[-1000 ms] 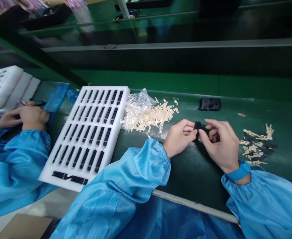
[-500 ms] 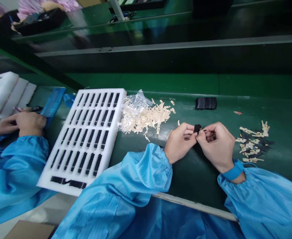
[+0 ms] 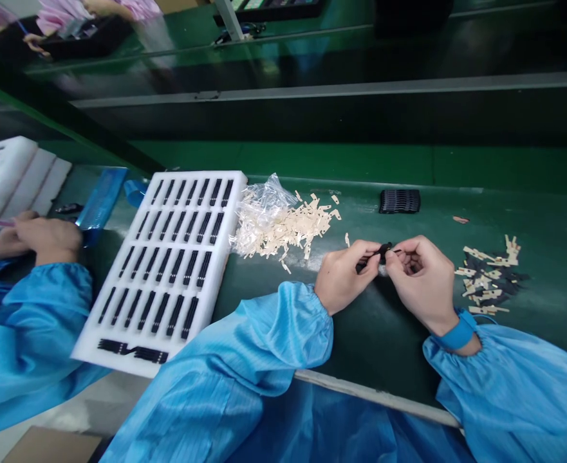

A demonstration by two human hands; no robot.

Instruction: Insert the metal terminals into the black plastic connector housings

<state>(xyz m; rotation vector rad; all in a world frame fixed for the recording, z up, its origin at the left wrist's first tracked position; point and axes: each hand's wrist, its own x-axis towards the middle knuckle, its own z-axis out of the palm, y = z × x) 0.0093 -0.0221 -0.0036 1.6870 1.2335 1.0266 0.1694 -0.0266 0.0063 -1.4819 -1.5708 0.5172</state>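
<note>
A small black part (image 3: pixel 384 251) is pinched between my two hands over the green bench. My left hand (image 3: pixel 345 273) is closed around its left side, fingertips pressed together. From the other side my right hand (image 3: pixel 423 276) grips the part's edge between thumb and forefinger; a blue band circles that wrist. Fingers hide most of the part, so its exact kind cannot be told. Beyond my hands lies a neat row of black parts (image 3: pixel 399 201). To the right is a loose heap of cream and black pieces (image 3: pixel 490 276).
Left of my hands, small cream tabs (image 3: pixel 302 225) spill beside a clear plastic bag (image 3: pixel 268 196). A white foam tray (image 3: pixel 160 289) holds rows of black strips. Farther left, a co-worker's hands (image 3: pixel 46 238) work near stacked white foam (image 3: pixel 13 183) and a blue strip (image 3: pixel 100 202).
The black part has turned and now shows a flatter, narrower side between my fingers. My left hand has shifted slightly left. The co-worker's hands have moved a little left.
</note>
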